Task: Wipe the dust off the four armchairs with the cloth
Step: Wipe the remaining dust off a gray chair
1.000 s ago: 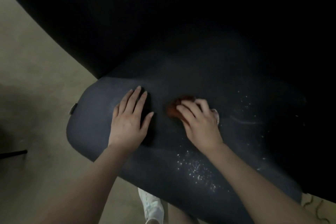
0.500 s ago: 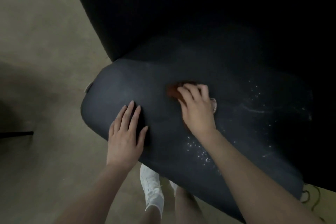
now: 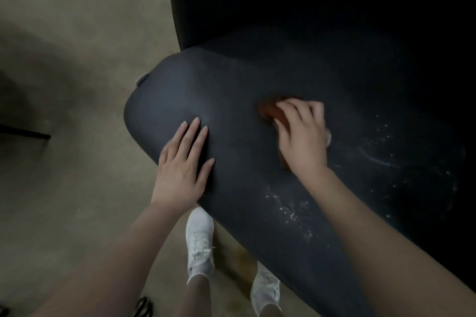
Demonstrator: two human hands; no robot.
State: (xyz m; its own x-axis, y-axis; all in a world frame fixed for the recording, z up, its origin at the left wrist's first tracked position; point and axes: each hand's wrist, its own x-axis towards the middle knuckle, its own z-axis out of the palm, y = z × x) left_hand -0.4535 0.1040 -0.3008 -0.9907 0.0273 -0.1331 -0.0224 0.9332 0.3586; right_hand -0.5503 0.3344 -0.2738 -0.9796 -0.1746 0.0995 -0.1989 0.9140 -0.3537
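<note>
My right hand (image 3: 302,136) curls its fingers over the reddish-brown cloth (image 3: 269,112) and presses it onto the dark armchair (image 3: 231,80) seat. My left hand (image 3: 184,165) lies flat on the seat, fingers straight, near its front edge. White dust (image 3: 296,211) speckles the seat beside my right forearm.

We see the left hand (image 3: 183,170) palm down, fingers straight and slightly spread, thumb out to the right. The right hand (image 3: 302,136), blurred, has its fingers curled over the cloth (image 3: 268,110). Both bare forearms enter from below.
</note>
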